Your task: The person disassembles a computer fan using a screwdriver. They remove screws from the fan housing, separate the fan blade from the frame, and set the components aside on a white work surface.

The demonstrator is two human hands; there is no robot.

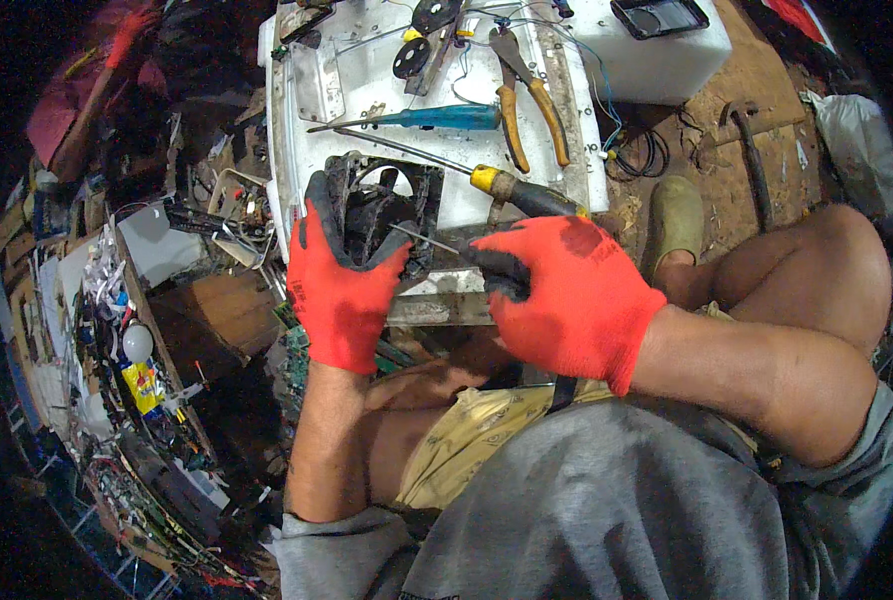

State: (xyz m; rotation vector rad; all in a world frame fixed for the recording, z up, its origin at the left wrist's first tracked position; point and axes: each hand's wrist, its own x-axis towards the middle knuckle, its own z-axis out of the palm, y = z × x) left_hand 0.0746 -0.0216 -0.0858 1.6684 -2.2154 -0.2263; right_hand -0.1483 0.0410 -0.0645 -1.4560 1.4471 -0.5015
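Observation:
My left hand (349, 285), in a red glove with dark fingertips, is closed around the side of a black square part (384, 203) with a rounded centre, like a small fan housing. My right hand (566, 290), gloved the same way, grips a tool with a thin metal shaft (428, 240); its handle is hidden in the fingers. The shaft's tip touches or nearly touches the black part. Just beyond my right hand lies a yellow-and-black screwdriver (526, 192). Farther off are a blue-handled screwdriver (436, 117) and pliers with orange grips (521, 100).
The work sits on a white, worn slab (296, 130) with loose wires and small black parts at its far end. A white block (656, 65) carries a black frame (660, 16). Scrap electronics (141, 400) heap up at left. A hammer-like tool (751, 165) lies right. Another person's red-gloved hand (131, 32) shows far left.

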